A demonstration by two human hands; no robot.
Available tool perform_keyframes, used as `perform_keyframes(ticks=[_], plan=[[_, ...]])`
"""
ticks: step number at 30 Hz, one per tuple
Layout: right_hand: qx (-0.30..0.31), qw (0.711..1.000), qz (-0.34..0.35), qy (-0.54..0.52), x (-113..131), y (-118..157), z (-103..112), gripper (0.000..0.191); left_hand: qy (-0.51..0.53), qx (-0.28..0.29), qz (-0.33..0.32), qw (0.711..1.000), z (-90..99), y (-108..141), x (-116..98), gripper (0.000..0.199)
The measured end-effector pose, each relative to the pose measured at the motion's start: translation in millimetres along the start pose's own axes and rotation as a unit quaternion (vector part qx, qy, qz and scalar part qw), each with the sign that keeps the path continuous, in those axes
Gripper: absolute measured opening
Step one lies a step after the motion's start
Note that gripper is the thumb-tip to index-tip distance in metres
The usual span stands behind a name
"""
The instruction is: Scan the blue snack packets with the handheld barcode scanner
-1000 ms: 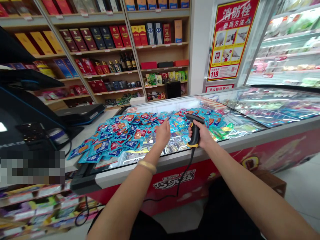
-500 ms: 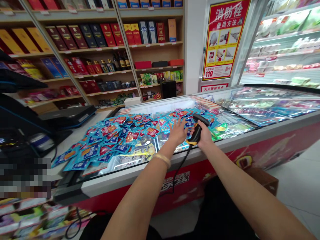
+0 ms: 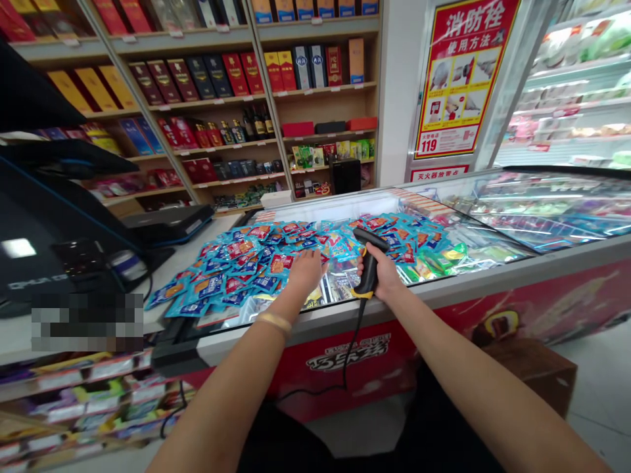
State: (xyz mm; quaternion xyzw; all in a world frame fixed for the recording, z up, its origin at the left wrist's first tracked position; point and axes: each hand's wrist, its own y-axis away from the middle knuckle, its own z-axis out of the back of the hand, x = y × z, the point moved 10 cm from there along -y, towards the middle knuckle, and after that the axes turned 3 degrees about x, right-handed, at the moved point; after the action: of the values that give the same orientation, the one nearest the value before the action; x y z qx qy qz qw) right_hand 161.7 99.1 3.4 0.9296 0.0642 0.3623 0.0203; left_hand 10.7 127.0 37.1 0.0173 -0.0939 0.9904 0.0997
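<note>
A black and yellow barcode scanner [image 3: 367, 272] is gripped in my right hand [image 3: 384, 269], its head tilted over the packets and its cable hanging down the freezer front. My left hand [image 3: 306, 268] is at the near edge of the left pile of blue packets [image 3: 236, 263]; its fingers are partly blurred, and whether they hold a packet cannot be made out. More blue and red packets [image 3: 394, 236] lie beyond the scanner on the glass top of the chest freezer [image 3: 305, 322]. Green packages [image 3: 444, 259] show to the right of my right hand.
A dark monitor [image 3: 44, 230] and a black device [image 3: 170, 222] stand on the counter at left. Shelves of boxes and bottles [image 3: 236, 131] line the back. A brown box [image 3: 537, 374] sits on the floor at right; the scanner's cable [image 3: 315, 393] loops below.
My left hand has moved left, away from the scanner, to the left pile. The scanner in my right hand has shifted slightly left. The view has turned a little to the left.
</note>
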Motion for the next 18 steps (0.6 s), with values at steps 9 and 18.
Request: perform_keyframes(ticks=[9,18], plan=[[0.007,0.998,-0.057,-0.005,-18.6,2.0,-11.2,0.021,0.001,-0.068,0.001,0.998,13.8,27.2,16.0,0.028],[0.056,0.994,-0.097,0.018,-25.6,4.0,-19.3,0.023,0.228,-0.281,0.113,0.925,37.6,45.8,72.4,0.027]])
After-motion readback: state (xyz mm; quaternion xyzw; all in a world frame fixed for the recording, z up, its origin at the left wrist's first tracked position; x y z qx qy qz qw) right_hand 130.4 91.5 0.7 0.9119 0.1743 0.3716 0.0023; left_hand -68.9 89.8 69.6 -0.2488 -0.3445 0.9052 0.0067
